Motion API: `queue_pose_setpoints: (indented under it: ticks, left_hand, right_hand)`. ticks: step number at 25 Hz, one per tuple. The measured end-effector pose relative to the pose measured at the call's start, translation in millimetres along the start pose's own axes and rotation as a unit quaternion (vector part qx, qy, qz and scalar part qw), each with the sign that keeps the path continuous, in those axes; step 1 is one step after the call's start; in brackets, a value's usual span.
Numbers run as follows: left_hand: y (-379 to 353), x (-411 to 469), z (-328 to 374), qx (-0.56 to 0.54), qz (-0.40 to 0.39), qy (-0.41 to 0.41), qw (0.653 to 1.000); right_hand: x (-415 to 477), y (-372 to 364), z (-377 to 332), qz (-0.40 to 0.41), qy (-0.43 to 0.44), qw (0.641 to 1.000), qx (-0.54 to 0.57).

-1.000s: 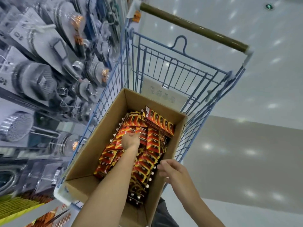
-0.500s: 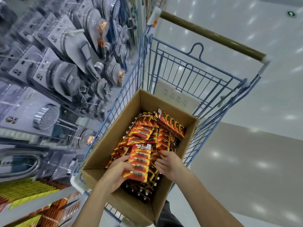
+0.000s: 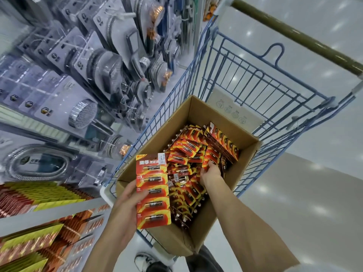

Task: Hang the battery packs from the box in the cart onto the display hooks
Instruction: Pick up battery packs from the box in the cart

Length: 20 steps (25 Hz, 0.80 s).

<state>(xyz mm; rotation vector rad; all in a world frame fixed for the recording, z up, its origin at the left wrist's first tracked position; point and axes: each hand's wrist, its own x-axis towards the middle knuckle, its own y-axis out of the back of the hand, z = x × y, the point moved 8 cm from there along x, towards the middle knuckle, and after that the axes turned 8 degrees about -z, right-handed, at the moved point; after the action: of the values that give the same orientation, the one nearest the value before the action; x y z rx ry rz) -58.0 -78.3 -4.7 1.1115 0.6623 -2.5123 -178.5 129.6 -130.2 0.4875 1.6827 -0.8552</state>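
Left hand (image 3: pixel 125 209) is gripping a strip (image 3: pixel 153 191) at the box's (image 3: pixel 167 130) 8 o'clock; right hand (image 3: pixel 211 173), closure hidden, is reaching among packs (image 3: pixel 188 148), probably best lifted flat to avoid snagging.

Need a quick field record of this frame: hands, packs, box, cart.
left hand: holds a strip of battery packs up by the near-left corner of the box
right hand: inside the box, fingers buried among loose packs; grip unclear
box: open cardboard, in the cart, heaped with packs
display: hung shower heads left of the cart
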Motion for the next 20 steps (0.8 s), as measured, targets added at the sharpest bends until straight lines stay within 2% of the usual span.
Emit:
queue_pose_setpoints:
  ticks: [1,3,4,10,12,15,20]
  left_hand:
    - [1.7,-2.2,1.5,-0.008,0.014,-0.006,1.0]
    - [6.4,-7.3,5.2,-0.015,0.037,-0.018,0.999]
    - [7.8,-10.2,7.3,-0.015,0.041,-0.023,0.999]
    - [21.4,-33.6,13.9,-0.01,0.035,-0.041,0.998]
    - [27.6,-46.9,16.2,-0.018,0.035,-0.051,0.998]
    - [43.2,-78.1,23.1,-0.044,0.047,-0.087,0.994]
    - [86.6,-155.3,40.2,-0.088,0.079,-0.186,0.975]
  right_hand:
    - [6.6,3.0,-1.8,0.01,0.004,0.999,0.035]
    - [1.4,10.9,-5.1,0.035,0.047,0.998,-0.021]
    - [-4.5,12.9,-7.4,0.04,0.054,0.998,-0.006]
    - [-62.3,0.2,16.9,-0.106,0.033,0.988,-0.107]
    - [-88.4,-7.6,25.9,-0.168,0.055,0.967,-0.184]
    - [-139.9,-19.7,44.1,-0.251,0.098,0.916,-0.297]
    - [-231.0,-52.6,94.4,-0.358,0.147,0.836,-0.389]
